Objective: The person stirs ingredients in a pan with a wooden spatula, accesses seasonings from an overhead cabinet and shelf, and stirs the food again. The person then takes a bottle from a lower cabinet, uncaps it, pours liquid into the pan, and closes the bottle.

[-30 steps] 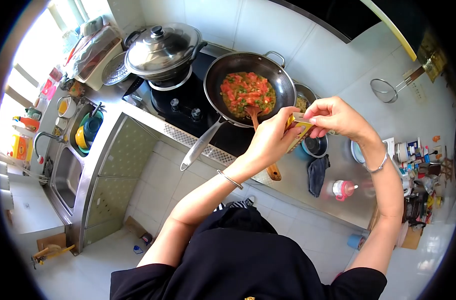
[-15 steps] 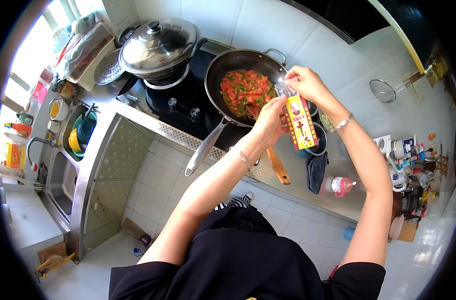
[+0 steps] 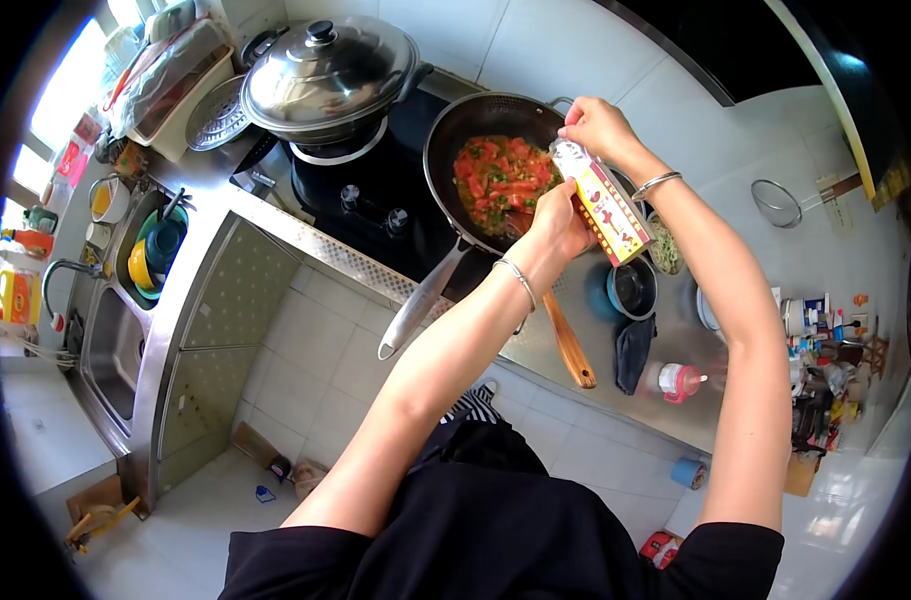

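Observation:
My left hand (image 3: pixel 561 220) is wrapped round a yellow and red box (image 3: pixel 612 215), tilted over the right side of a wok (image 3: pixel 446 150). A clear plastic bag (image 3: pixel 573 158) sticks out of the box's upper end. The fingers of my right hand (image 3: pixel 598 128) are pinched together at the top of this bag. Chopped tomato with green bits (image 3: pixel 503 178) lies in the wok. A wooden spatula (image 3: pixel 568 340) rests in it, its handle passing beneath my left hand and pointing towards me.
A lidded steel pot (image 3: pixel 326 80) stands on the stove's left burner. Right of the wok are a dark bowl (image 3: pixel 632 290), a dark cloth (image 3: pixel 633 355) and a pink-topped bottle (image 3: pixel 679 381). The sink (image 3: pixel 116 350) is at far left, and a strainer (image 3: pixel 776 203) hangs on the wall.
The box has turned from lying flat between my hands to showing its printed front, and the clear bag now shows at its top. My right hand has moved up and left.

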Demonstrator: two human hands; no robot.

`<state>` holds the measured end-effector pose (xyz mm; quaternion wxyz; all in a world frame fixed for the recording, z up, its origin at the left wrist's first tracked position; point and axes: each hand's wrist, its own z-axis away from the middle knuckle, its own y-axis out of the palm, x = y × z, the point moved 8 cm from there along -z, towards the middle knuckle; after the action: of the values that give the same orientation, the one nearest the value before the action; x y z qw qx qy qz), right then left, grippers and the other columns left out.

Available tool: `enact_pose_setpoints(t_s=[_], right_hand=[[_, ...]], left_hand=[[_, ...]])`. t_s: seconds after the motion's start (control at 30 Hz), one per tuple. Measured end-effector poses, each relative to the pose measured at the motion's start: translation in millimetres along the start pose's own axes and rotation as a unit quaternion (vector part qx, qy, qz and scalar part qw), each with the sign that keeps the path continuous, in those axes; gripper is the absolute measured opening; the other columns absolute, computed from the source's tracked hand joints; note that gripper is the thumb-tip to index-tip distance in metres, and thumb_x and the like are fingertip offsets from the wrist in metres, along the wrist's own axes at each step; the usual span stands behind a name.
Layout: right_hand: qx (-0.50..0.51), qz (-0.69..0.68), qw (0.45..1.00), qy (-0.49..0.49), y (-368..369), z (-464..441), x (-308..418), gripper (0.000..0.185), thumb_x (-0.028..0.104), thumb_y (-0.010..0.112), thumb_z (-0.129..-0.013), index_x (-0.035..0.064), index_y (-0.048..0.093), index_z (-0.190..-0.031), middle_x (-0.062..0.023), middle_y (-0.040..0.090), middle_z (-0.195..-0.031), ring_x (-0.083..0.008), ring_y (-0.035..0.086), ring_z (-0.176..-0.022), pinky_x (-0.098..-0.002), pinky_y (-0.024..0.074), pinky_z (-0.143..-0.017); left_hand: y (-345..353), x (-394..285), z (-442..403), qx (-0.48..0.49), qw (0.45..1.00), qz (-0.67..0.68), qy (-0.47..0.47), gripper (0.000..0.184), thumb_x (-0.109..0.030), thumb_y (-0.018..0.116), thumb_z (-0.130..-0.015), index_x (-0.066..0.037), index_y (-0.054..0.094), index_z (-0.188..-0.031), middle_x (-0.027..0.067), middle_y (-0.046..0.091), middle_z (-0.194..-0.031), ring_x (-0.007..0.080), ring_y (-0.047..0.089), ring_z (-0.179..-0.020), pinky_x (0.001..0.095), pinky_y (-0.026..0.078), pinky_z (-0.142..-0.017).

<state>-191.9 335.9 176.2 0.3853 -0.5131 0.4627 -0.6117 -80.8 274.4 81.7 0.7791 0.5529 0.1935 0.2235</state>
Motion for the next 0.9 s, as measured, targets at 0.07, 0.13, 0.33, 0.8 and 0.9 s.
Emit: enact_pose_setpoints(t_s=[0.07, 0.13, 0.33, 0.8, 0.9], right_hand=[[-0.021, -0.029, 0.999, 0.015, -5, -7, -5, 0.022, 0.023, 0.074, -0.073, 0.0057, 0.064, -0.083, -0.01, 0.067, -0.075, -0.0223, 0.065, -0.07, -0.0343, 0.0509, -0.065], [-0.016, -0.01, 1.0, 0.014, 0, -11, -11, 0.022, 0.023, 0.074, -0.073, 0.0057, 0.064, -0.083, -0.0099, 0.067, -0.075, -0.0221, 0.065, -0.069, -0.0344, 0.0508, -0.065], [-0.017, 0.016, 0.999, 0.039, -7, -17, -31, 0.02, 0.022, 0.073, -0.074, 0.006, 0.064, -0.083, -0.0098, 0.067, -0.073, -0.0222, 0.065, -0.068, -0.0346, 0.0509, -0.065], [0.036, -0.054, 0.998, 0.007, 20, -17, -14, 0.019, 0.018, 0.072, -0.076, 0.0035, 0.061, -0.083, -0.0077, 0.064, -0.069, -0.019, 0.063, -0.056, -0.0317, 0.0495, -0.055], [0.026, -0.07, 0.997, -0.026, 27, -19, 0, 0.02, 0.018, 0.072, -0.076, 0.0025, 0.061, -0.082, -0.0078, 0.064, -0.071, -0.0194, 0.063, -0.056, -0.0326, 0.0506, -0.054]], left_hand=[[-1, -4, -4, -0.003, 1.0, -0.005, 0.013, 0.034, -0.028, 0.024, -0.101, -0.009, 0.045, -0.119, 0.007, 0.057, -0.113, 0.022, 0.056, -0.107, 0.0498, 0.041, -0.095], [0, -2, -13, -0.001, 1.0, 0.012, 0.001, 0.034, -0.028, 0.024, -0.101, -0.008, 0.045, -0.119, 0.0074, 0.057, -0.113, 0.0224, 0.056, -0.107, 0.0501, 0.042, -0.094], [2, 1, -35, -0.008, 1.0, 0.021, -0.003, 0.031, -0.025, 0.026, -0.1, -0.006, 0.048, -0.113, 0.0082, 0.06, -0.101, 0.0248, 0.06, -0.095, 0.0547, 0.048, -0.082], [-18, -1, -44, -0.073, 0.994, 0.079, 0.036, 0.031, -0.022, 0.027, -0.1, -0.003, 0.049, -0.111, 0.0111, 0.06, -0.1, 0.0247, 0.061, -0.091, 0.0525, 0.049, -0.082], [-23, -6, -31, -0.081, 0.992, 0.086, 0.055, 0.032, -0.021, 0.027, -0.1, -0.002, 0.047, -0.115, 0.011, 0.059, -0.103, 0.0248, 0.061, -0.093, 0.0508, 0.049, -0.083]])
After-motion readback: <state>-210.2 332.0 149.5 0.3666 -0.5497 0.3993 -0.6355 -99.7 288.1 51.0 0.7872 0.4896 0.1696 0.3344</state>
